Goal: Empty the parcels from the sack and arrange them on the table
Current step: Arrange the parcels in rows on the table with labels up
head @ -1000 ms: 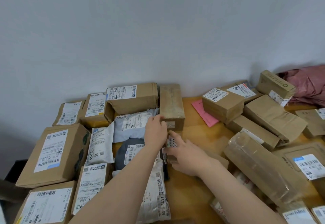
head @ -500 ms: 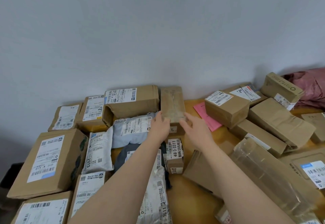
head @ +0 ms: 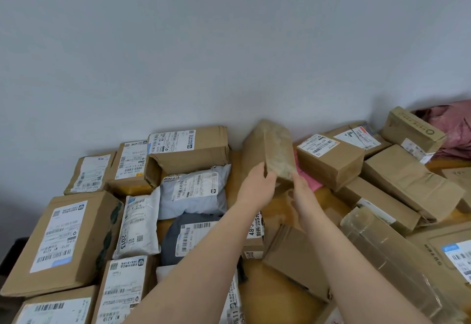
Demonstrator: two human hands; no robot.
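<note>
Brown parcel [head: 276,150], long and taped, stands tilted on end at the far middle of the table [head: 275,303], close to the wall, its lower end between both hands. Left hand [head: 257,187] clasps the near left edge, fingers curled round it. Right hand [head: 302,191] is at the lower right corner; its fingertips are hidden, and it appears to be pinching the parcel. Grey mailer [head: 196,191] lies just left, labelled carton [head: 331,163] just right.
</note>
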